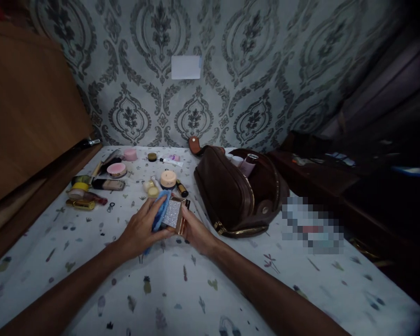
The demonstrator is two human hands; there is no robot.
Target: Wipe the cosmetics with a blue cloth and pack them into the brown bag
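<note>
My left hand [142, 228] is closed on a blue cloth [161, 212] and presses it against a small glittery silver case with gold edges [174, 212]. My right hand [194, 231] grips that case from below and from the right. Both hands hover just above a bed covered by a white printed sheet [182, 289]. Right of the hands lies an open brown leather toiletry bag [234, 196] with a few bottles standing in its mouth.
Several cosmetics lie scattered beyond the hands: a peach jar [168, 178], a pink compact [116, 170], a foundation tube [108, 185], gold tubes [80, 204], a white tube [172, 161]. A wooden headboard [28, 116] rises at left. Dark furniture stands at right.
</note>
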